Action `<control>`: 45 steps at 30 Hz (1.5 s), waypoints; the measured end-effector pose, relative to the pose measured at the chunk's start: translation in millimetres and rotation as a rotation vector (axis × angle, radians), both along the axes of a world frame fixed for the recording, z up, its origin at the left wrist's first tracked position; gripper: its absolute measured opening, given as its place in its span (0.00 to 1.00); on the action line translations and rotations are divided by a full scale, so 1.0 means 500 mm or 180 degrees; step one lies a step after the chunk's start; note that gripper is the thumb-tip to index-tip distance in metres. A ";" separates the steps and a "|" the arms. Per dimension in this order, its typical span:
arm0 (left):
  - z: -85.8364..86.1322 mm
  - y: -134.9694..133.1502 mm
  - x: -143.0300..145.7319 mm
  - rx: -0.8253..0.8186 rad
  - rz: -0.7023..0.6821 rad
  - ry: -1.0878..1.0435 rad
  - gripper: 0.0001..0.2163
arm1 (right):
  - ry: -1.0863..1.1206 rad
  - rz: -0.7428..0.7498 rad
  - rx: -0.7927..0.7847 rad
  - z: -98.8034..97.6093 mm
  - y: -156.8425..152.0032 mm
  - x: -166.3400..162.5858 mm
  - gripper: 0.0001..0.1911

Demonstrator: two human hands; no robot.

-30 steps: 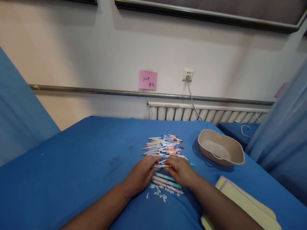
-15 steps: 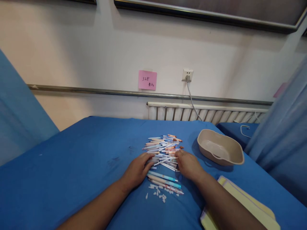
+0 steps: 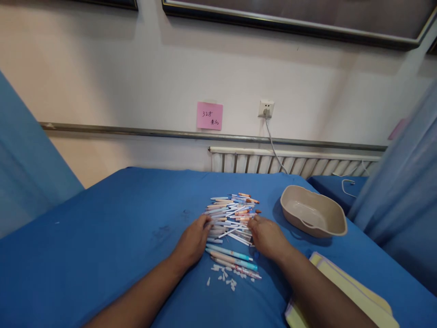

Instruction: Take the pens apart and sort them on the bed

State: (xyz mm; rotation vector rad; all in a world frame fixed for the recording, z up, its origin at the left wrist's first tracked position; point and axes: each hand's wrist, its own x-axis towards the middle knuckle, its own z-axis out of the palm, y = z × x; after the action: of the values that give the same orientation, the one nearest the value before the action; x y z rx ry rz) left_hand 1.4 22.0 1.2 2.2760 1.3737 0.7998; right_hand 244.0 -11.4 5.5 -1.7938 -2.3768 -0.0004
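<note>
A loose pile of pens and thin white sticks (image 3: 227,223) lies crosswise on the blue-covered surface, between my two hands. My left hand (image 3: 191,240) is at the pile's left ends, its open fingers touching the pens there. My right hand (image 3: 269,237) rests against the right ends, fingers bent but not closed round anything I can see; its fingertips are partly hidden. Nearer to me lie several separate pens with pale blue and beige barrels (image 3: 232,260). Just below them, small white cone-shaped tips (image 3: 225,276) are scattered.
A beige plastic basin (image 3: 312,212) stands to the right of the pile. A folded yellow cloth (image 3: 351,291) lies at the front right, partly under my right forearm. Behind are a radiator (image 3: 252,161), a wall socket with a cord (image 3: 266,109) and a pink note (image 3: 209,115).
My left hand has drawn back a little to the left, and the left ends of the pens show more. The nearer pens have slid slightly left. My right hand has barely moved.
</note>
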 end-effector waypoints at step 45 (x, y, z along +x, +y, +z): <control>0.046 -0.047 0.013 0.0115 -0.1824 0.0545 0.09 | 0.0960 0.0539 -0.0270 -0.001 -0.014 -0.022 0.06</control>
State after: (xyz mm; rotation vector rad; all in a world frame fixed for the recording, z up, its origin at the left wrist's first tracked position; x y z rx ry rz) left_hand 8.0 -1.3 24.0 2.6154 0.6929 0.4481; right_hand 233.2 -18.4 5.1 -1.4948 -2.3275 0.3694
